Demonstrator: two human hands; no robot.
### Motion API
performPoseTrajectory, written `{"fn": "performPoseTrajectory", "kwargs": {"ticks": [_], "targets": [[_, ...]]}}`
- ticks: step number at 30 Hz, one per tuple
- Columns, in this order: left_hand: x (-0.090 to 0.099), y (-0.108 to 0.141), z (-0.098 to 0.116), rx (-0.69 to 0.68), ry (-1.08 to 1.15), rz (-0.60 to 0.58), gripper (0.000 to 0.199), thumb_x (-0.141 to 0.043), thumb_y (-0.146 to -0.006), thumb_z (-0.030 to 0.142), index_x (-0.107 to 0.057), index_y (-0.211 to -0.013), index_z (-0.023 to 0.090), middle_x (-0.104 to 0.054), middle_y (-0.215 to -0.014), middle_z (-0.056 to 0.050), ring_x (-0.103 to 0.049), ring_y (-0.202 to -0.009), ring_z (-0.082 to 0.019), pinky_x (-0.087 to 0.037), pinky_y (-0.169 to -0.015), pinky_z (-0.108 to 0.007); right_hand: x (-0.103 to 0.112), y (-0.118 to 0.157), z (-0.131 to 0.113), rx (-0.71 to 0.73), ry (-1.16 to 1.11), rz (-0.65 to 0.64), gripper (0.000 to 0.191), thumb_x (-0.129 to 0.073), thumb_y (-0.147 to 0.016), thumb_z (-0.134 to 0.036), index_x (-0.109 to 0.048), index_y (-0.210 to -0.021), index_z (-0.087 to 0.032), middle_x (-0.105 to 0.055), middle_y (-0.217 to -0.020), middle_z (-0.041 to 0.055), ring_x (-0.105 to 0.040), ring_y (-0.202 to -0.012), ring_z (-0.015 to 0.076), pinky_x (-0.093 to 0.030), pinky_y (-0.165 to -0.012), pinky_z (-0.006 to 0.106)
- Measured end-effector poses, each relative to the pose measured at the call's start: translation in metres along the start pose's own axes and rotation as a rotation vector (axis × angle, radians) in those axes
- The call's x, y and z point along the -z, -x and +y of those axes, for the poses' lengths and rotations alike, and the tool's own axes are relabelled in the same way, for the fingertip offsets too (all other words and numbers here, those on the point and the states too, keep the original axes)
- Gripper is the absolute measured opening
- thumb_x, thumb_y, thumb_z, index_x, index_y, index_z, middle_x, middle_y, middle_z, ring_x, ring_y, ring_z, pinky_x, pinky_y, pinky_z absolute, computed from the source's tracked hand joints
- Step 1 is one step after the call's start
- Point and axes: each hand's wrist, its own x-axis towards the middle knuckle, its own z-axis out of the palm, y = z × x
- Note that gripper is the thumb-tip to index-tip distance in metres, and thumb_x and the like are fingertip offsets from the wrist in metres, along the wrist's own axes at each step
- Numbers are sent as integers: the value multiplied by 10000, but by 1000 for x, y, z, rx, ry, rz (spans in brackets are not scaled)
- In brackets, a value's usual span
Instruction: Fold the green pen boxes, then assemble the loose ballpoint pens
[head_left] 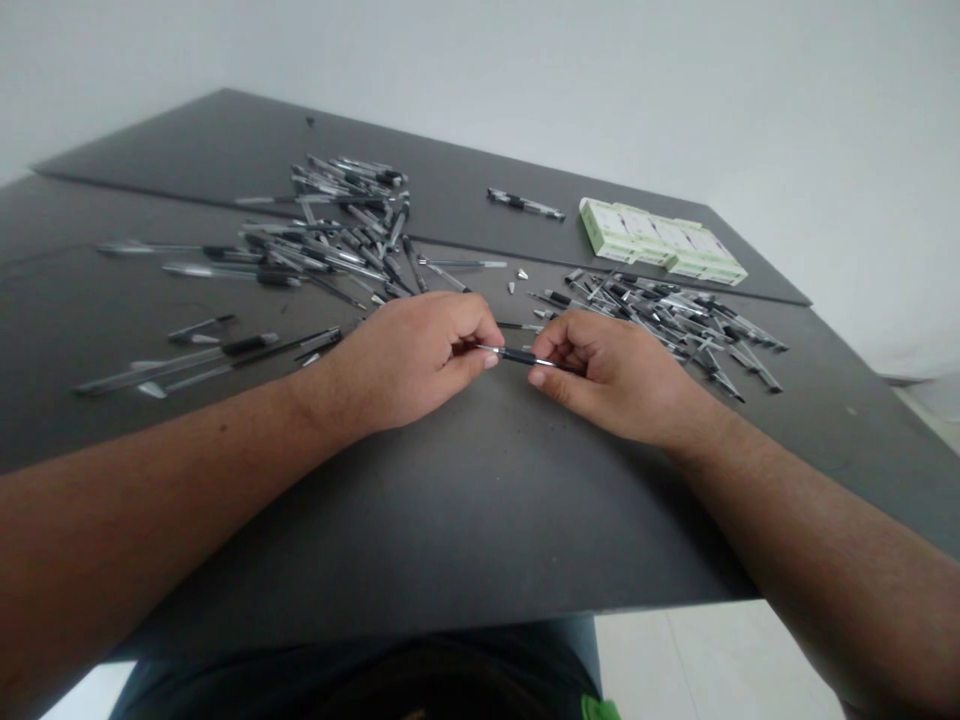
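Both my hands hold one pen (517, 356) with a black grip, level above the near part of the grey table (465, 520). My left hand (409, 355) pinches its left end between thumb and fingertips. The thumb and fingers of my right hand (611, 370) are closed on the right part of the barrel. Part of the pen is hidden inside each hand. Just beyond my hands lie small pale cone-shaped pen tips (523, 274). A heap of pens and pen parts (637, 300) sits right behind my right hand.
A larger heap of pens (322, 245) spreads at the back left, with loose barrels and refills (202, 365) beside my left forearm. Green and white boxes (660, 240) lie at the back right. Left of them rest a few pens (525, 204). A seam crosses the table.
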Motion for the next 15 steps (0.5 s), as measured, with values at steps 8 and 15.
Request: {"fn": "performPoseTrajectory", "kwargs": {"ticks": [8, 15], "targets": [[-1, 1, -1, -43, 27, 23, 208, -665, -1067, 359, -843, -1092, 254, -876, -1026, -51, -812, -938, -253, -604, -894, -385, 1, -1, -1, 11, 14, -32, 204, -770, -1117, -442, -815, -1069, -249, -851, -971, 47, -744, -861, 228, -540, -824, 350], [-1, 2, -2, -37, 49, 25, 177, -688, -1075, 348, -838, -1103, 259, -889, -1044, -47, -822, -949, -254, -633, -927, -390, 0, -1, 1, 30, 48, -52, 205, -712, -1151, -405, -802, -1055, -248, -843, -968, 58, -745, -878, 237, -514, -831, 353]]}}
